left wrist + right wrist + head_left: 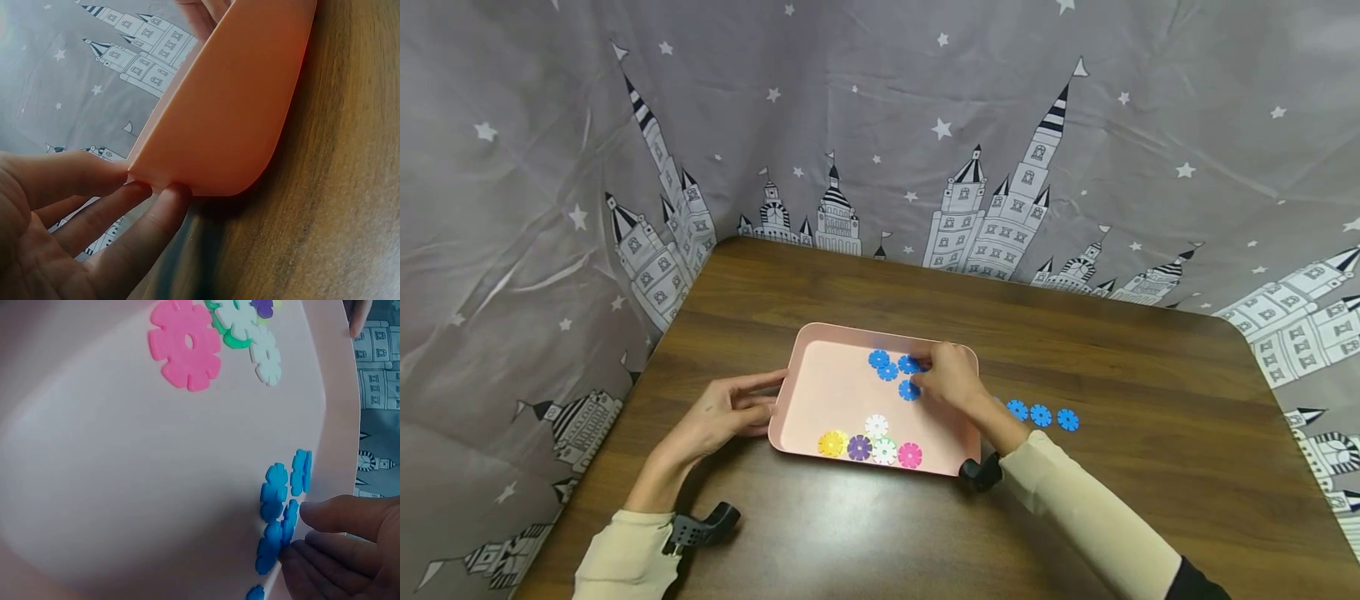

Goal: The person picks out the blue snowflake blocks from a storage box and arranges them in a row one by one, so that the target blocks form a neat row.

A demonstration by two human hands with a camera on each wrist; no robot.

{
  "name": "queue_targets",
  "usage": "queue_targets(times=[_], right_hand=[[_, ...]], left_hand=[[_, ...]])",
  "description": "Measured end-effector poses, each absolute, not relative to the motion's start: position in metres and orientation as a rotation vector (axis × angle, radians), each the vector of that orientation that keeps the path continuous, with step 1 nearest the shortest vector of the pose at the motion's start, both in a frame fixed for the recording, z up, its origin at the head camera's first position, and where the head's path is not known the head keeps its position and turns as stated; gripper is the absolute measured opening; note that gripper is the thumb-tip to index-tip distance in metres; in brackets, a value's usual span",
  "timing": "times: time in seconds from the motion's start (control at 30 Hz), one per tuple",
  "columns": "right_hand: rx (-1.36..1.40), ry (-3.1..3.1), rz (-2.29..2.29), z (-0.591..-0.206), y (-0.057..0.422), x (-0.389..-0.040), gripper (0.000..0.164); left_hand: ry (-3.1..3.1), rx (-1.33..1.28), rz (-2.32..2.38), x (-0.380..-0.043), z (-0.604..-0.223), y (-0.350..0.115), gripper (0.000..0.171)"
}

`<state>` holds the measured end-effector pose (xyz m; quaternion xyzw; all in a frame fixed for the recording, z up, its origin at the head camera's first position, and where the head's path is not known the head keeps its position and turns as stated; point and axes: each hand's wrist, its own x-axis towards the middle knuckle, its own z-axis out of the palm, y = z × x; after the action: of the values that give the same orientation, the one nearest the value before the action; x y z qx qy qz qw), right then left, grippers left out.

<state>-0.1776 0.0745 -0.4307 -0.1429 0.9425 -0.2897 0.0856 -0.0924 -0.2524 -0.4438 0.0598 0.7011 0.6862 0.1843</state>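
A shallow pink tray (827,392) lies on the table, with several blue flower-shaped discs (887,372) grouped toward its far side. My left hand (726,412) rests its fingertips against the outside of the tray's left end, fingers loosely extended. In the left wrist view those fingertips (178,190) meet the tray's wall (219,125) at the rim. Reaching over the right side, my right hand (947,375) has its thumb and fingers spread apart right at the blue discs. In the right wrist view the thumb (331,512) and fingertips come close beside the blue discs (270,547).
Along the tray's near side lie yellow (832,443), purple (860,447), white (876,426) and pink (910,455) flower discs. Several more blue discs (1041,415) form a row on the wooden table (1150,467) right of the tray. A grey castle-print curtain (865,100) hangs behind.
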Motion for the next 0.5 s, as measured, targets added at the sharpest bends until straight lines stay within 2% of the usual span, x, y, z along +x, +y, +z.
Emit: queue_targets(times=[0.5], right_hand=[[-0.513,2.712,-1.032,-0.432,0.063,-0.182,0.039]], left_hand=[[1.994,0.189,1.915,-0.092,-0.444,-0.253,0.053]])
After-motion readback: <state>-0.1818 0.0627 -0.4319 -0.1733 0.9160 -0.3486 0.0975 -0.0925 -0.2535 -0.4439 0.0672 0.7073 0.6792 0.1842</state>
